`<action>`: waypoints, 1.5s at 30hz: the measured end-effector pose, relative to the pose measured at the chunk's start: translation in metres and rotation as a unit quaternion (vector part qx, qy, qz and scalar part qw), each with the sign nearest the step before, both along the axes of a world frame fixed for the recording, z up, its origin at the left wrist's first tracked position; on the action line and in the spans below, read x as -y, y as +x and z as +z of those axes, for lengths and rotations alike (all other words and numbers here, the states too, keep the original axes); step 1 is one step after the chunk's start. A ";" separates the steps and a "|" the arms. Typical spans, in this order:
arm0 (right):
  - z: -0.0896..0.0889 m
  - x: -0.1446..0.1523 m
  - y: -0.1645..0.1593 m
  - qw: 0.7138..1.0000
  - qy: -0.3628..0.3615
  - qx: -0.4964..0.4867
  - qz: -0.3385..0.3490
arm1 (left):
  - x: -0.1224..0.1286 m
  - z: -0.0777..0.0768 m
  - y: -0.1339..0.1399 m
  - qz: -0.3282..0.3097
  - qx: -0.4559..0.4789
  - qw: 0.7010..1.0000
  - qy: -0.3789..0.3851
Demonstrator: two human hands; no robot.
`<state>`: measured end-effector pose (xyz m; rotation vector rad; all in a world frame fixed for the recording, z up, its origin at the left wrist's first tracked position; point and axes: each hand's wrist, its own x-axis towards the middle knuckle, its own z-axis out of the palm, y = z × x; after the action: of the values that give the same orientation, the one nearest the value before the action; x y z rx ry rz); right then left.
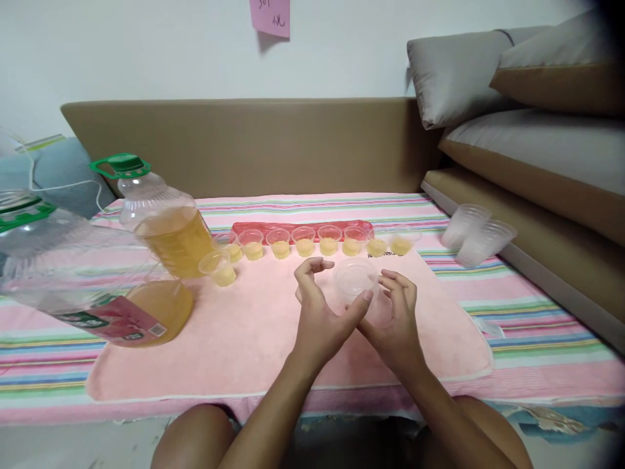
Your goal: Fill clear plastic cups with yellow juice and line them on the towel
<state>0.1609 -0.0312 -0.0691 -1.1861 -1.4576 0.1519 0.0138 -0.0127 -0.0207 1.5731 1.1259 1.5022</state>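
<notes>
My left hand [319,309] and my right hand [395,316] are close together over the pink towel [234,339], thumbs near each other. Between them is a clear plastic cup [355,279], its round rim facing me. My right hand's fingers curl around the cup's right side. My left hand's thumb lies near the cup's lower edge, while its other fingers curve apart from it on the left. Beyond my hands stands a row of clear cups [305,244] with yellow liquid. Another filled cup [222,272] stands nearer at the row's left end.
Two large bottles of yellow drink stand at left, one behind [170,234] and one nearer [161,306]. A red plastic packet [293,229] lies behind the row. Stacked clear cups [486,242] lie at right beside the cushions [537,143]. A brown backboard [268,150] runs behind.
</notes>
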 end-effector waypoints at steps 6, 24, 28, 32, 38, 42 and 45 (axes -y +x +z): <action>-0.001 0.000 0.000 1.000 -0.003 0.003 0.006 | 0.000 0.001 0.001 -0.008 -0.001 1.000 -0.002; -0.006 -0.007 0.008 1.000 -0.013 -0.013 -0.016 | -0.005 0.029 -0.027 0.056 0.036 0.987 0.147; -0.006 -0.015 0.030 0.994 -0.031 -0.075 -0.068 | -0.016 0.029 -0.054 0.089 0.048 0.990 0.103; -0.002 -0.017 0.048 0.985 -0.046 -0.117 -0.115 | -0.018 0.004 -0.071 0.058 -0.039 0.997 0.045; 0.002 -0.014 0.058 0.973 -0.088 -0.169 -0.131 | -0.013 -0.021 -0.085 -0.094 -0.167 0.981 -0.028; 0.000 -0.014 0.063 0.973 -0.093 -0.170 -0.129 | -0.016 -0.019 -0.093 -0.133 -0.169 0.975 -0.047; -0.002 -0.015 0.064 0.972 -0.098 -0.170 -0.127 | -0.018 -0.017 -0.098 -0.164 -0.180 0.967 -0.072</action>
<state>0.2253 -0.0159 -0.0713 -1.4184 -0.9979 0.3111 -0.0846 0.0054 -0.0373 1.8695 1.0730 0.9224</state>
